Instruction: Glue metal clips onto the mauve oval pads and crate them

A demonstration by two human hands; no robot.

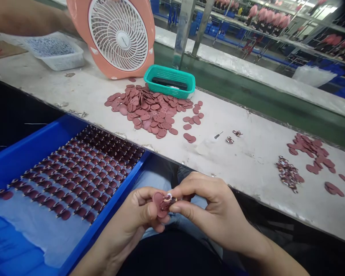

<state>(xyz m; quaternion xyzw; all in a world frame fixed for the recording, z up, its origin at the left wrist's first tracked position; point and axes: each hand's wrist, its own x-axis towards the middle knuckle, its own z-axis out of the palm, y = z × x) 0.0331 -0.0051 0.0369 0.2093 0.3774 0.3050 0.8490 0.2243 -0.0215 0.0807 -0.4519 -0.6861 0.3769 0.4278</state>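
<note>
Your left hand [133, 218] and right hand [215, 205] are both up over your lap, and the grip on each is clenched. Thumbs and fingertips pinch one small pink disc [158, 200] from either side, with a little patterned bit [169, 198] sitting on it. The disc is held in the air just past the near edge of the tabletop [241, 172], not touching it.

Just left of your hands is a blue tray [74, 124], with rows of dark pink pieces [74, 172] lined up on a pale blue sheet [37, 230].

Farther along the tabletop there's a big loose pile of pink discs [149, 111], with a green basket [169, 80] right behind it and something black lying inside. Left of that stands a peach fan [117, 36], and past it a white tub [53, 51] of small grey-blue bits. Over on the right you've got a smaller disc pile [310, 151] beside a heap of patterned bits [289, 174], plus a couple of loose bits [232, 137] out toward the middle. Someone else's arm [17, 15] shows at the far left, behind the fan, and racks of pink items [276, 27] fill the far background.
</note>
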